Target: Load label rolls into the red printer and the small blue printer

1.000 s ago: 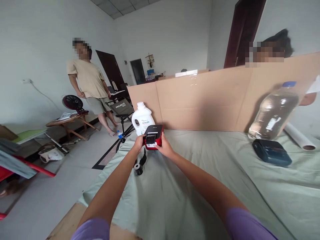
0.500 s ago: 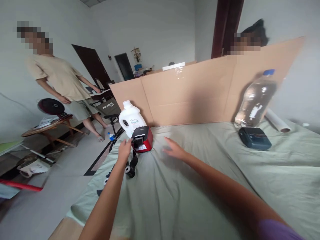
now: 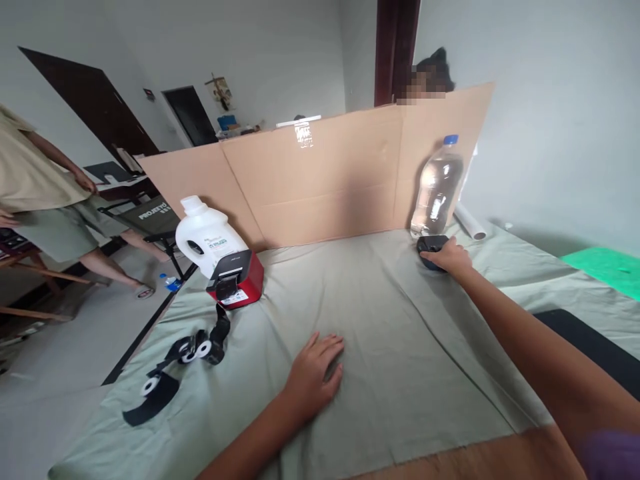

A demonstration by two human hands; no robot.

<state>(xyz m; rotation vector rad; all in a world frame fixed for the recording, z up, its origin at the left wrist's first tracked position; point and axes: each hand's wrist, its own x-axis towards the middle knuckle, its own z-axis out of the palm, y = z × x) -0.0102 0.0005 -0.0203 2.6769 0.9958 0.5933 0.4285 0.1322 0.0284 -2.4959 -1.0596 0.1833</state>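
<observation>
Right arm: purple sleeve (image 3: 613, 453), cut off by the lower right corner of the view, cloth blurred and in shade, plain as far as it shows. Right forearm (image 3: 525, 340) bare from sleeve edge to wrist, slim, narrowing to a small bare right hand (image 3: 453, 257), its fingers partly hidden. Left forearm (image 3: 260, 437) likewise bare up to the frame edge; left hand (image 3: 315, 373) bare, slender-fingered, nails too small to tell.

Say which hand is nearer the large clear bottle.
Right. Right hand is on the dark device in front of the bottle; left hand is farther off, nearer the camera.
</observation>
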